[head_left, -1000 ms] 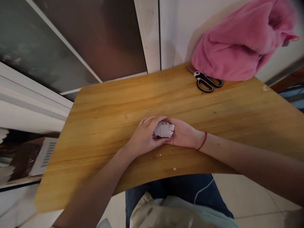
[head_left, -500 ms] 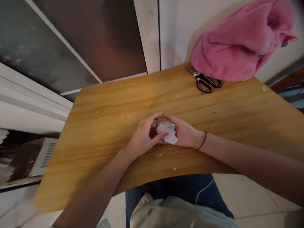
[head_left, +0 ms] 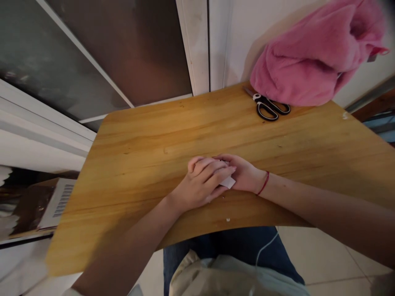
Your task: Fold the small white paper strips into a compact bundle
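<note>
My left hand (head_left: pixel 202 181) lies over my right palm, fingers curved down and closed on small white paper pieces (head_left: pixel 228 182). Cupped from the right side, my right hand (head_left: pixel 245 172) holds the same pieces from below; a red cord circles its wrist. Only one corner of white paper shows clearly between the hands, and the rest is hidden under the left fingers. Both hands are low over the wooden table (head_left: pixel 148 139), close to its near edge.
Black-handled scissors (head_left: pixel 267 110) lie at the table's back right, beside a bundle of pink plush cloth (head_left: pixel 304 61). A white paper crumb (head_left: pixel 228 220) sits near the front edge. A cardboard box (head_left: pixel 58 203) stands at left, below table level.
My left hand has turned over and moved right, its fingers closing down across the papers that showed in my right palm. The right hand has barely shifted.
</note>
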`<state>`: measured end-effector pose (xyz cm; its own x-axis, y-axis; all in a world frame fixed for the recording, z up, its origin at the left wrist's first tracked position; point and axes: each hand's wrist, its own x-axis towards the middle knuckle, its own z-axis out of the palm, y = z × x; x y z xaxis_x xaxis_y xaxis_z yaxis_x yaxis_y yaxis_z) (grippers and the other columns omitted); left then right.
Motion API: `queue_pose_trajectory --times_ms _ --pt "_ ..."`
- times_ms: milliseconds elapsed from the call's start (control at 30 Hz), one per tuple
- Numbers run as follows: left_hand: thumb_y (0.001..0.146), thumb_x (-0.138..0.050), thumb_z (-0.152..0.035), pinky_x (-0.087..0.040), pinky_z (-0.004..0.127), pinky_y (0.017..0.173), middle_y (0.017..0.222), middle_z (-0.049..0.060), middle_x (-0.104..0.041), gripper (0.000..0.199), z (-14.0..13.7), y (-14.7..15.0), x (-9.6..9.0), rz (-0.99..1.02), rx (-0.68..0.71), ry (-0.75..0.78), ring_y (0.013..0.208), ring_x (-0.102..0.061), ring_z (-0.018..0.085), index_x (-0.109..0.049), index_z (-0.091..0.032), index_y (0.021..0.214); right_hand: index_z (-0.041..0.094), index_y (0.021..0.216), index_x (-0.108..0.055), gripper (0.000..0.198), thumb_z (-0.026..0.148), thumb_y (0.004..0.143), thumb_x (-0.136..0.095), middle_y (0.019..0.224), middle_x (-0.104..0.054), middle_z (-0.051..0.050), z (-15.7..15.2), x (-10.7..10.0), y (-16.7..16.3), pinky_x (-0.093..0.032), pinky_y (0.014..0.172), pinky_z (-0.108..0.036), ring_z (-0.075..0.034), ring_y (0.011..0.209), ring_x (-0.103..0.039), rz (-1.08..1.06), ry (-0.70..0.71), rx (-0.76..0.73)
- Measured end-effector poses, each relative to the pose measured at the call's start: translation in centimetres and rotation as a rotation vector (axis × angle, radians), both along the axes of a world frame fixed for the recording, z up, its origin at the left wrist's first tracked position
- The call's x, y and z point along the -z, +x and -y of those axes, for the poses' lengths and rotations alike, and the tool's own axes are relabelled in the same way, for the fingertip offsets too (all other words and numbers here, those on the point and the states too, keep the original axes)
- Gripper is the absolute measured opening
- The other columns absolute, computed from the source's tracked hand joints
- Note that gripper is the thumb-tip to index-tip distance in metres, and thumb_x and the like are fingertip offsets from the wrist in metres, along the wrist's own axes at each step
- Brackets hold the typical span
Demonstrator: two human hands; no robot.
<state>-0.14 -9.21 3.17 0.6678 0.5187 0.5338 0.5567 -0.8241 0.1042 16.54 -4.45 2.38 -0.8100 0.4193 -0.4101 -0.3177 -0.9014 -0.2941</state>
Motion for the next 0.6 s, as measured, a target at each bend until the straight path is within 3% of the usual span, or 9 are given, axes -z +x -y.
queue_pose_trajectory --times_ms 133,267,433,600 --pt "0.089 -0.059 -0.018 -0.036 0.033 0.099 0.109 -0.002 -0.068 0.028 0.1 -0.4 0.1 0.005 0.021 0.101 0.109 -0.053 0.017 -0.063 -0.031 0.112 0.015 0.078 -0.059 0.031 0.015 0.096 -0.033 0.061 -0.064 -0.001 -0.1 -0.2 -0.1 -0.052 0.055 -0.02 -0.011 0.055 -0.061 -0.009 -0.088 0.037" --pt "0.088 -0.061 -0.019 -0.035 0.035 0.095 0.105 -0.002 -0.068 0.02 0.1 -0.7 0.2 0.018 0.001 0.107 0.108 -0.051 0.018 -0.068 -0.033 0.099 0.014 0.078 -0.059 0.029 0.016 0.095 -0.036 0.064 -0.067 -0.002 -0.1 -0.2 -0.1 -0.052 0.056 -0.021 -0.012 0.058 -0.064 -0.007 -0.118 0.039" --pt "0.089 -0.06 -0.029 -0.036 0.038 0.096 0.113 -0.001 -0.068 0.021 0.1 -0.1 0.1 -0.011 0.014 0.041 0.11 -0.051 0.02 -0.067 -0.033 0.108 0.014 0.077 -0.059 0.035 0.022 0.098 -0.033 0.06 -0.066 -0.002 0.0 -0.1 0.0 -0.053 0.054 -0.022 -0.012 0.054 -0.063 0.013 -0.12 0.004" --pt "0.088 -0.061 -0.021 -0.036 0.034 0.092 0.103 -0.006 -0.071 0.019 0.2 0.6 0.0 -0.004 0.036 0.08 0.102 -0.054 0.017 -0.066 -0.03 0.104 0.013 0.078 -0.061 0.041 0.024 0.1 -0.029 0.062 -0.068 -0.003 0.3 -0.3 -0.3 -0.052 0.054 -0.023 -0.013 0.055 -0.064 0.025 -0.099 -0.075"
